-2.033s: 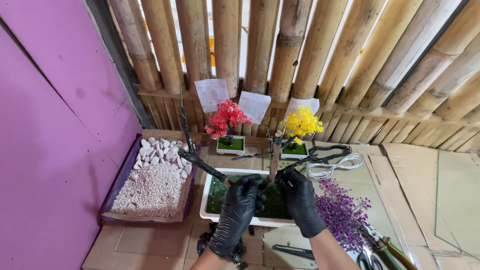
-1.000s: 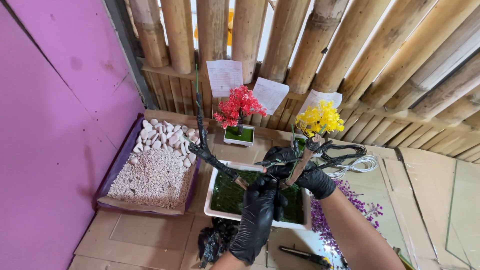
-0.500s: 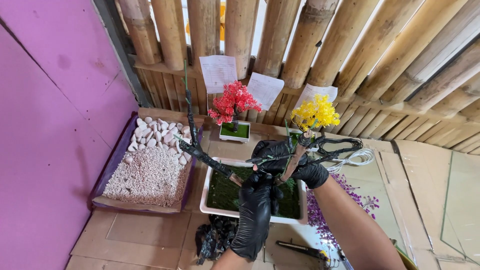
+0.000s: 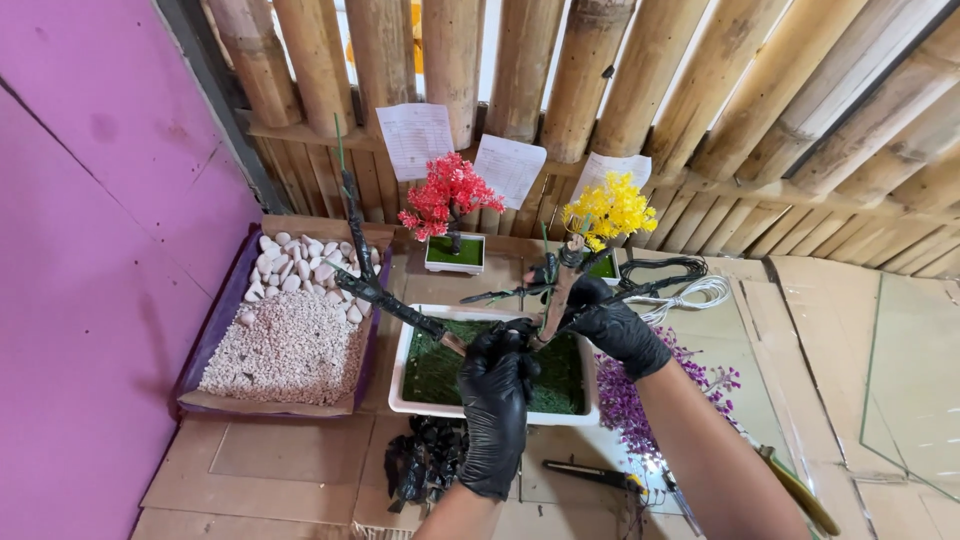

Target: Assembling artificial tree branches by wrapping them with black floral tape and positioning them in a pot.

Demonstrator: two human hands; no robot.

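Both my hands wear black gloves. My left hand (image 4: 497, 395) grips the base of a dark, wrapped wire tree frame (image 4: 385, 295) where it meets the green moss in a white rectangular pot (image 4: 400, 375). My right hand (image 4: 612, 325) holds the frame's brown trunk (image 4: 557, 295) and right-hand branches just above the pot. One long branch reaches up to the left over the pebble tray.
A purple tray (image 4: 215, 335) of white pebbles and gravel lies at the left. A small red tree (image 4: 448, 200) and a yellow tree (image 4: 610, 212) stand at the back by the bamboo wall. Purple sprigs (image 4: 625, 400), coiled wire (image 4: 690, 290), black pieces (image 4: 425, 460) and tools (image 4: 590, 475) lie around.
My right hand rose from the moss and took hold of the trunk and right branches. The frame has tilted slightly; the view shifted a little.
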